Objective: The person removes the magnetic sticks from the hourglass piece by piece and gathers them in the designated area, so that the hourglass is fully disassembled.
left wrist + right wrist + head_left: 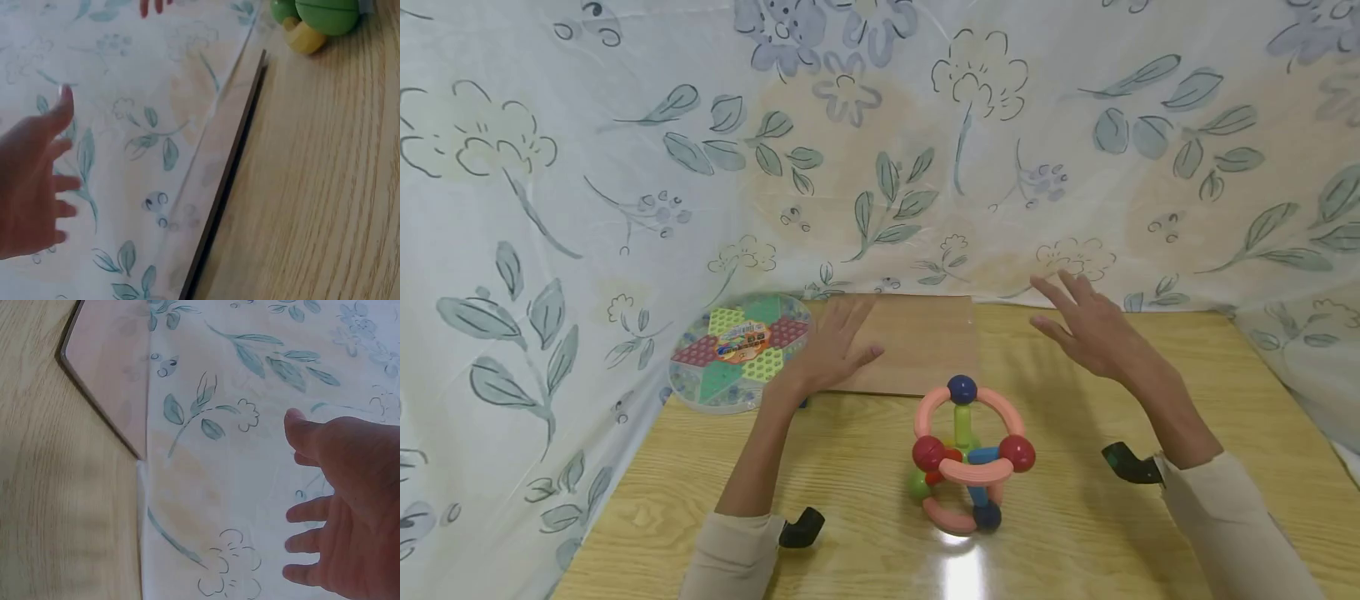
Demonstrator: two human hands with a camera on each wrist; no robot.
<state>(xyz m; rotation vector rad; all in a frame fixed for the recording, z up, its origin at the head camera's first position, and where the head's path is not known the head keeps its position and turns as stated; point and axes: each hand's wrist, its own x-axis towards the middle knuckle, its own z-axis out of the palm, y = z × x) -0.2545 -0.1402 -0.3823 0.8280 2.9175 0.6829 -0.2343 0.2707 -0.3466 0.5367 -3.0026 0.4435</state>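
A magnetic ball-and-rod building toy (976,473) stands on the table, with red, blue and green balls joined by curved pink rods and straight coloured ones. My left hand (829,350) is raised to its left, fingers extended and nothing in the grasp. On the other side, farther back, my right hand (1093,333) hovers above the table with its fingers spread, also holding nothing. Neither hand touches the toy. In the left wrist view, only part of the toy shows as a green ball (328,14) and a yellow piece (304,37).
A round Chinese checkers board (707,387) lies at the back left, close to my left hand. Beside it is a flat brown board (917,346) against the flowered cloth (880,125) that hangs behind the wooden table (850,475).
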